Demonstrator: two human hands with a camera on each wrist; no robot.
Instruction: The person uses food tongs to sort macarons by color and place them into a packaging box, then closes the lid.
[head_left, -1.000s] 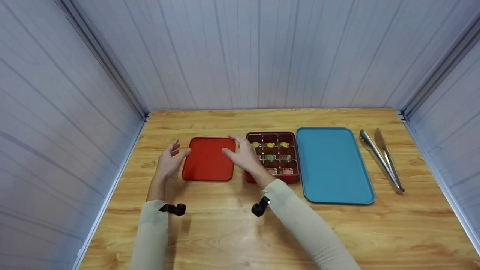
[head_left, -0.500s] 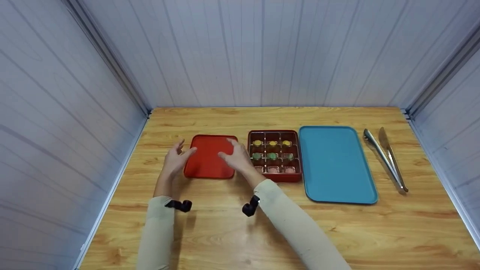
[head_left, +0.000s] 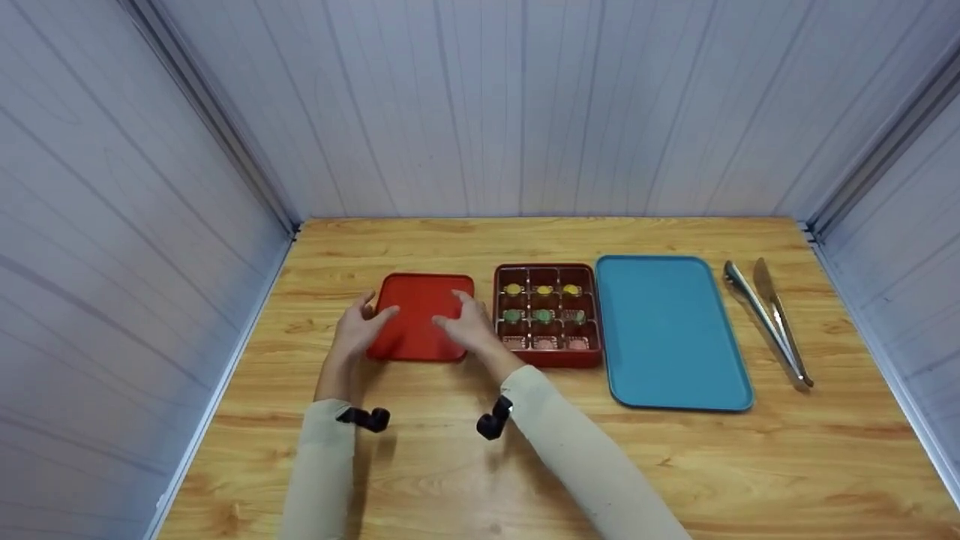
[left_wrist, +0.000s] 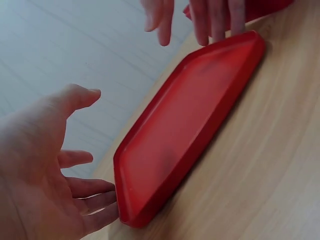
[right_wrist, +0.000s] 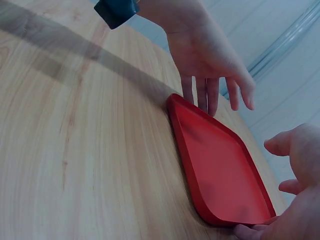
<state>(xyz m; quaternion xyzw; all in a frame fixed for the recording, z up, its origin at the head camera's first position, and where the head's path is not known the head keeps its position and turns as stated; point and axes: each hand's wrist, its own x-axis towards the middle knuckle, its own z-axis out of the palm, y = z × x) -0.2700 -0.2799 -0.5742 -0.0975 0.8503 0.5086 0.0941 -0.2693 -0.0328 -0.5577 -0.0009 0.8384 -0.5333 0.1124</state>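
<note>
A shallow red square lid or tray [head_left: 412, 322] lies flat on the wooden table with its raised rim upward. My left hand [head_left: 356, 330] is at its left side, thumb spread over the rim. In the left wrist view the left fingertips [left_wrist: 102, 217] reach the outer edge of the red piece. On the opposite side is my right hand [head_left: 471, 326], its fingers along the right edge and thumb above the surface. The right wrist view shows the right fingertips [right_wrist: 250, 231] against the rim. Neither hand is curled round it.
Right of the red piece stands a dark red box [head_left: 551, 360] with clear compartments holding yellow, green and pink pieces. Beside it lies a blue rectangular tray [head_left: 675, 330]. Metal tongs [head_left: 763, 319] lie farther right. Panelled walls enclose the table's back and sides.
Both hands have moved closer together along the sides of the red piece. The right hand has shifted left, away from the compartment box, which is now more fully visible.
</note>
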